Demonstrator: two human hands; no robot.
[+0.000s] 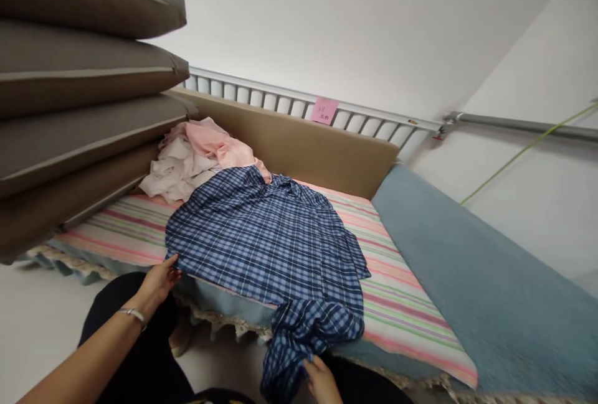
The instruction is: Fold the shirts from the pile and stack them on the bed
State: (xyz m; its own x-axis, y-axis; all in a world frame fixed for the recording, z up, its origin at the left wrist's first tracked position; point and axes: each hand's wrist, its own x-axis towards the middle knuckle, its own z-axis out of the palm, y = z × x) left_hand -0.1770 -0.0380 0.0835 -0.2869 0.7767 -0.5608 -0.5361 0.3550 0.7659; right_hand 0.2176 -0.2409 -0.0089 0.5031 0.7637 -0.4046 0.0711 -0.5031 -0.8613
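Note:
A blue plaid shirt lies spread on a striped bed sheet, with one part hanging over the bed's front edge. My left hand, a bracelet on its wrist, pinches the shirt's near left corner. My right hand, low in the view, grips the bunched plaid cloth that hangs over the edge.
A heap of pink and white clothes lies behind the shirt. Grey cushions are stacked at the left. A tan headboard and a white rail with a pink note stand at the back. A blue blanket covers the right.

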